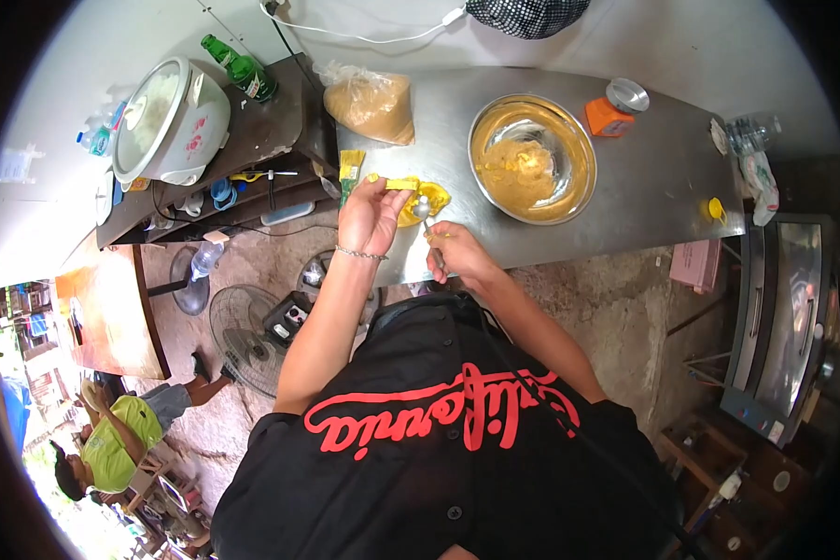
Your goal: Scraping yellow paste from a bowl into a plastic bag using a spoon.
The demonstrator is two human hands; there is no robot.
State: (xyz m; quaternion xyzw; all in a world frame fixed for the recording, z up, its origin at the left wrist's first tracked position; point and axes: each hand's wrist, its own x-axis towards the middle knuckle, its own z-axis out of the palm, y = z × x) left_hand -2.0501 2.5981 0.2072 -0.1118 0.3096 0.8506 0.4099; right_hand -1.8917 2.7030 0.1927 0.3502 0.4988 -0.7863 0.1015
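Observation:
My left hand (366,220), with a chain bracelet at the wrist, pinches a yellow piece (401,184) between thumb and fingers. Whether this is part of the opened yellow packet (434,194) just beyond it cannot be told. In my right hand (458,250) is a metal spoon (422,207), its bowl over the packet, which is smeared with a soft yellow substance. A steel mixing bowl (474,175) to the right holds a light brown, grainy mass with yellow lumps on top. Both hands are at the near edge of the steel table (644,182).
A clear bag of brown granules (371,105) lies behind my left hand, near a green and yellow packet (351,166). An orange kitchen scale (610,115) stands beyond the bowl. Left are a rice cooker (171,126) and a green bottle (241,70). A fan (248,339) stands below.

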